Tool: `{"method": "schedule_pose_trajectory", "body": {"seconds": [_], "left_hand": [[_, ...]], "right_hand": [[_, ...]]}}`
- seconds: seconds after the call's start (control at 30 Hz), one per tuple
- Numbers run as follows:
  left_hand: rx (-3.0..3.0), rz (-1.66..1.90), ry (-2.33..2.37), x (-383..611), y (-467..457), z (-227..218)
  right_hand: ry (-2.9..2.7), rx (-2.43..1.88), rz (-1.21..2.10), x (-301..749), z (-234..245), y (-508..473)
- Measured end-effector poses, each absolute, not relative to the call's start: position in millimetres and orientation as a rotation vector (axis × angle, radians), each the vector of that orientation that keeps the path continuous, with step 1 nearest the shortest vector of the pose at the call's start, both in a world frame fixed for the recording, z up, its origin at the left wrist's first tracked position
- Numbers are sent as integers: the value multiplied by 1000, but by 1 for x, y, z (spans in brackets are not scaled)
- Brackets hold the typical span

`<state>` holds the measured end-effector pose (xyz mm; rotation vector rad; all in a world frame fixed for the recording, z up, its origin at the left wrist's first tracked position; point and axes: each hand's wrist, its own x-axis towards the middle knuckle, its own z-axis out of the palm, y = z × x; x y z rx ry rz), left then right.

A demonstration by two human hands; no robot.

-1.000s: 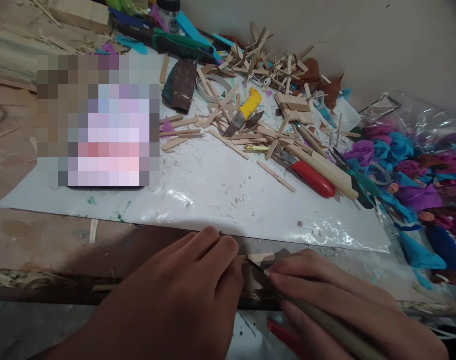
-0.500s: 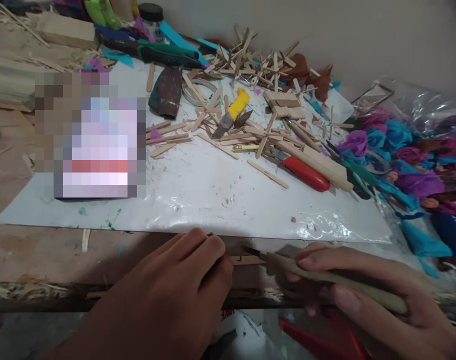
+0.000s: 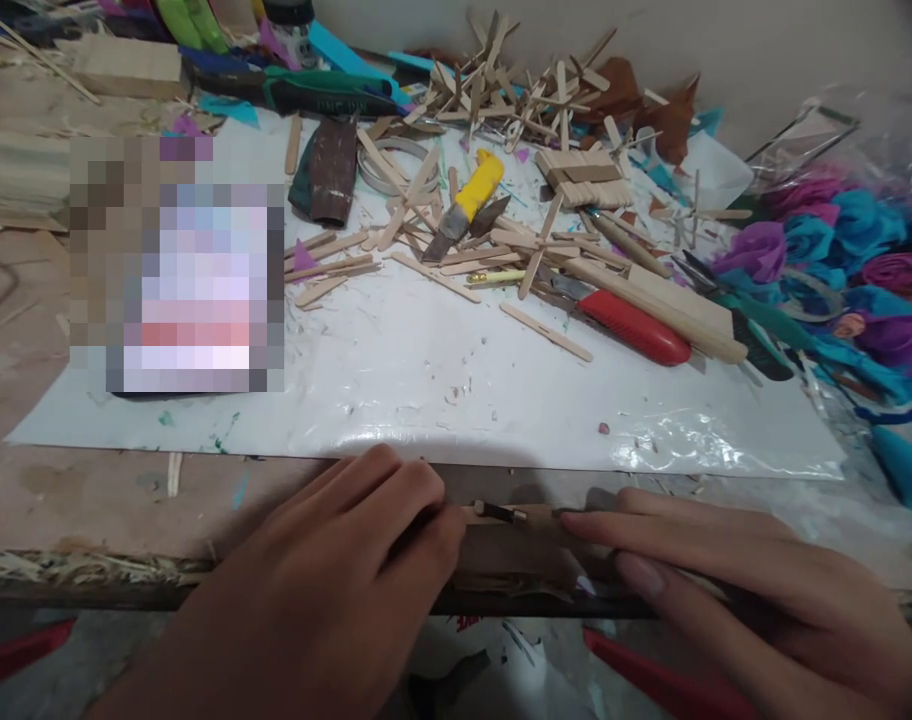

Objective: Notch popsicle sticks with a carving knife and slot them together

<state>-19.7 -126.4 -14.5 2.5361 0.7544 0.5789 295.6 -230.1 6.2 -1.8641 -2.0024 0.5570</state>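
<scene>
My left hand (image 3: 351, 570) rests at the table's front edge with its fingers curled, pinning a small wooden craft stick (image 3: 477, 514) to the wood. My right hand (image 3: 726, 590) lies just to the right, fingers wrapped round a carving tool (image 3: 501, 513) whose dark tip touches the stick between the two hands. Most of the tool's handle is hidden under my right fingers.
A white plastic sheet (image 3: 426, 390) covers the table behind my hands. On it lie several loose craft sticks (image 3: 546, 331), a red-handled cutter (image 3: 632, 327), a yellow-handled knife (image 3: 471, 200) and a tape ring (image 3: 388, 165). Coloured paper flowers (image 3: 823, 250) fill the right side. A blurred block (image 3: 178, 260) sits left.
My right hand has moved back in toward the stick and lowered, so the tool handle that showed half a second ago is now covered. The view has shifted slightly.
</scene>
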Motion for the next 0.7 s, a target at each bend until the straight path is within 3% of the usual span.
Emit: {"method": "schedule_pose_trajectory", "body": {"seconds": [0.7], "left_hand": [[2559,614,769,-16,-127,-14]], "right_hand": [[-2021,-1838,520,299,-1,-238]]}}
